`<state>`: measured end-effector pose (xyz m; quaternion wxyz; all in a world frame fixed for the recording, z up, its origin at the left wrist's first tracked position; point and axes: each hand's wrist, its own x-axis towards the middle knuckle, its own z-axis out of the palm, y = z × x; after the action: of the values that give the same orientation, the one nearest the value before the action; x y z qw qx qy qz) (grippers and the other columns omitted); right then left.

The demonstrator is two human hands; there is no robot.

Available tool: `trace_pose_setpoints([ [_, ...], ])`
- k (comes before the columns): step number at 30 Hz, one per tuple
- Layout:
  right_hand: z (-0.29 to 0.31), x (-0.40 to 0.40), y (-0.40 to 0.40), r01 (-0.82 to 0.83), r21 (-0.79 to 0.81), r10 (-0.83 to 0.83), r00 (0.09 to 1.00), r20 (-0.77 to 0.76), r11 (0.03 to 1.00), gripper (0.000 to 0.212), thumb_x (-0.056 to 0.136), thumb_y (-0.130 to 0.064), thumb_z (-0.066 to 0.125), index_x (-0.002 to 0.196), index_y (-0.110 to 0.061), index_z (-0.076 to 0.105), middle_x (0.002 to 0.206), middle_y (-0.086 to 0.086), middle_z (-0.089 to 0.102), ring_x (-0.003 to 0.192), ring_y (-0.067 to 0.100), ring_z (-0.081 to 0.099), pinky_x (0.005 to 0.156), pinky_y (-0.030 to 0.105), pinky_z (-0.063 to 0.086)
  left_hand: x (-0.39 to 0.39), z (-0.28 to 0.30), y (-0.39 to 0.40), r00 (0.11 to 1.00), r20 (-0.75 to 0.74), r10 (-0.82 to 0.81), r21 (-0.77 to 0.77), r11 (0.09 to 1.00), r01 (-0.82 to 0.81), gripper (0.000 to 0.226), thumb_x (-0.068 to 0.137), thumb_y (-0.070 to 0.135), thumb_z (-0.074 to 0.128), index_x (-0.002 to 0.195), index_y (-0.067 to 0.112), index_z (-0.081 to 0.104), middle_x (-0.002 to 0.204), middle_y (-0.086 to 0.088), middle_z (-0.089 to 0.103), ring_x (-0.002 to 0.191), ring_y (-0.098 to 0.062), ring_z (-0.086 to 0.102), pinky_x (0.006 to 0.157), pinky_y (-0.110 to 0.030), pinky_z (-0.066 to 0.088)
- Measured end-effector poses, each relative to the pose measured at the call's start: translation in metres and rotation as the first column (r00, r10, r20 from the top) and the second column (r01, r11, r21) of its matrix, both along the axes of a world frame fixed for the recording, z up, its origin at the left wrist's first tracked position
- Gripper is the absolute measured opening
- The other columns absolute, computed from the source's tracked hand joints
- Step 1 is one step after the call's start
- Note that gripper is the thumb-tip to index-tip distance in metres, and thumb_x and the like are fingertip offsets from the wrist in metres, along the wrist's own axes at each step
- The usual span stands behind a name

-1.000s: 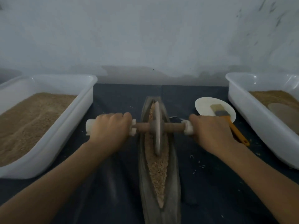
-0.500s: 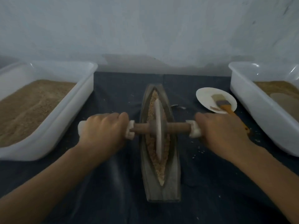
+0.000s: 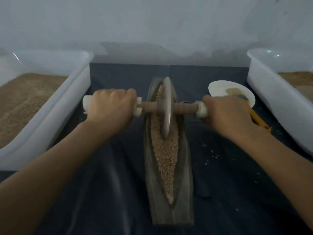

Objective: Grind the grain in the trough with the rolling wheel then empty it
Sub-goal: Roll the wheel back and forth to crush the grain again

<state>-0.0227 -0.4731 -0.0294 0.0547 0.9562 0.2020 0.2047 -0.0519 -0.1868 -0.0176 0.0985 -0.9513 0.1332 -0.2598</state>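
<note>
Both hands curl tightly around the axle ends of the rolling wheel: the left hand grips the left handle, the right hand the right. The wheel stands upright in the trough on the counter, amid grain.

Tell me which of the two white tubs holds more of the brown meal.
The left tub: brown meal spreads across most of its visible floor. The right tub is largely cut off, showing only a small brown patch at the frame edge.
</note>
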Motion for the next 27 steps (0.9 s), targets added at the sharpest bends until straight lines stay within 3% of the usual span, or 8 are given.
trace_pose_setpoints([
  [3,0.006,0.025,0.005,-0.001,-0.001,0.001,1.0,0.028,1.0,0.033,0.08,-0.035,0.066,0.079,-0.021,0.036,0.059,0.0,0.038,0.053,0.028,0.046,0.049,0.032,0.028,0.027,-0.001,0.002,0.999,-0.013,0.03,-0.025,0.999,-0.03,0.032,0.08,0.028,0.066,0.075,0.018,0.037,0.069,-0.006,0.059,0.061,-0.032,0.059,0.054,-0.032,0.031],
  [7,0.009,0.007,0.004,-0.018,-0.013,0.018,1.0,0.026,1.0,0.037,0.079,-0.035,0.069,0.077,-0.02,0.035,0.056,-0.003,0.032,0.047,0.022,0.035,0.047,0.028,0.022,0.011,-0.005,0.003,0.999,-0.024,0.039,-0.06,0.997,-0.04,0.036,0.08,0.031,0.067,0.073,0.019,0.034,0.064,-0.001,0.05,0.052,-0.025,0.043,0.053,-0.031,0.028],
  [12,0.01,-0.078,-0.013,-0.076,0.013,0.077,0.997,-0.031,0.997,0.057,0.05,-0.022,0.086,0.069,-0.022,0.033,0.05,-0.002,0.043,0.039,0.023,0.043,0.046,0.018,0.014,-0.068,0.001,0.002,0.994,0.018,-0.103,-0.021,0.994,0.104,0.039,0.071,0.022,0.076,0.064,0.017,0.038,0.053,-0.003,0.044,0.04,-0.023,0.039,0.05,-0.025,0.014],
  [14,0.011,-0.107,-0.021,-0.098,0.052,0.101,0.993,-0.058,0.994,0.056,0.042,-0.019,0.085,0.065,-0.023,0.034,0.048,-0.005,0.041,0.036,0.019,0.037,0.041,0.017,0.02,-0.096,0.008,0.003,0.99,0.031,-0.14,0.011,0.99,0.14,0.038,0.069,0.018,0.076,0.063,0.017,0.039,0.052,-0.003,0.041,0.04,-0.021,0.037,0.053,-0.026,0.013],
  [17,0.011,-0.122,-0.028,-0.161,0.109,0.168,0.984,-0.064,0.981,0.057,0.039,-0.012,0.082,0.065,-0.024,0.034,0.049,-0.007,0.036,0.036,0.016,0.035,0.033,0.028,0.035,-0.114,0.011,0.003,0.988,0.068,-0.136,0.046,0.99,0.133,0.039,0.069,0.015,0.074,0.063,0.018,0.036,0.051,0.0,0.036,0.042,-0.017,0.031,0.055,-0.026,0.011],
  [21,0.008,-0.099,-0.018,-0.082,0.06,0.088,0.992,-0.088,0.995,0.057,0.049,-0.018,0.085,0.066,-0.024,0.031,0.049,-0.009,0.032,0.036,0.018,0.035,0.038,0.021,0.028,-0.087,0.001,0.004,0.988,0.064,-0.141,0.025,0.99,0.14,0.033,0.069,0.018,0.072,0.061,0.015,0.04,0.05,-0.003,0.041,0.04,-0.018,0.032,0.054,-0.022,0.004],
  [25,0.005,-0.044,-0.006,-0.002,-0.001,0.002,1.0,0.026,1.0,0.044,0.058,-0.026,0.086,0.067,-0.016,0.044,0.049,0.002,0.039,0.039,0.023,0.039,0.048,0.017,0.013,-0.024,-0.013,0.013,0.996,0.012,-0.083,-0.06,0.995,0.084,0.04,0.07,0.025,0.071,0.064,0.019,0.032,0.05,0.001,0.037,0.038,-0.02,0.034,0.048,-0.022,0.019],
  [27,0.013,-0.015,0.004,0.003,-0.036,0.001,0.995,0.1,0.999,0.038,0.063,-0.025,0.083,0.07,-0.013,0.048,0.052,0.003,0.034,0.044,0.023,0.037,0.046,0.022,0.015,0.003,-0.02,0.017,0.999,0.007,-0.044,-0.093,0.995,0.045,0.041,0.073,0.025,0.071,0.064,0.018,0.032,0.051,0.002,0.038,0.039,-0.022,0.037,0.046,-0.026,0.028],
])
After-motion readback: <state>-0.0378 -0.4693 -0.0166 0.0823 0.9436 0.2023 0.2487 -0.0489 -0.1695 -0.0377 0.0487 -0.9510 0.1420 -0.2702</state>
